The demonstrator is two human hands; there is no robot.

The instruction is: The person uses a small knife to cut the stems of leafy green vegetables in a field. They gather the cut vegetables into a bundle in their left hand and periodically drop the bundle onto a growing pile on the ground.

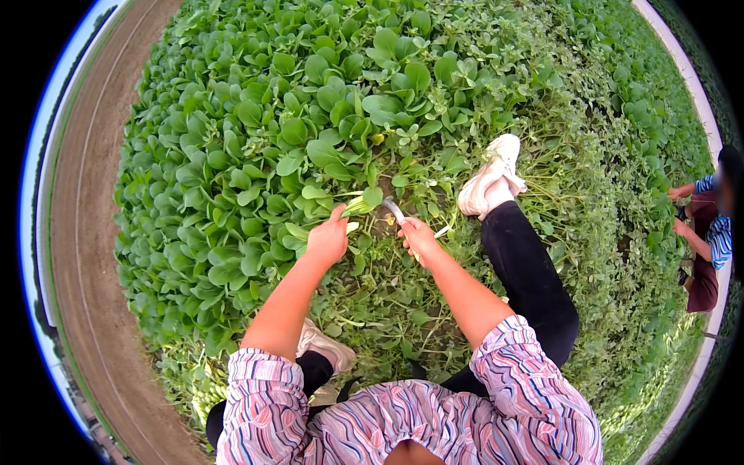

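Observation:
My left hand (328,239) is closed around a small bunch of leafy greens (358,206), which look like bok choy with pale green stalks. In my right hand (419,240) is a small sickle (394,210), its curved metal blade pointing toward the bunch. The blade tip is close to the stalks; whether it touches them I cannot tell. A thin pale piece (443,231) sticks out beside the right hand, too small to name. Uncut bok choy plants (325,148) stand just beyond both hands, and a patch of bare soil (386,224) shows between them.
Low weeds and trampled stems (372,308) cover the ground between my legs. My white shoe (493,174) is planted at the right, another shoe (325,344) below left. Cut greens (208,390) lie piled at lower left. A co-worker (712,232) crouches at far right. A dirt strip (87,221) borders the left.

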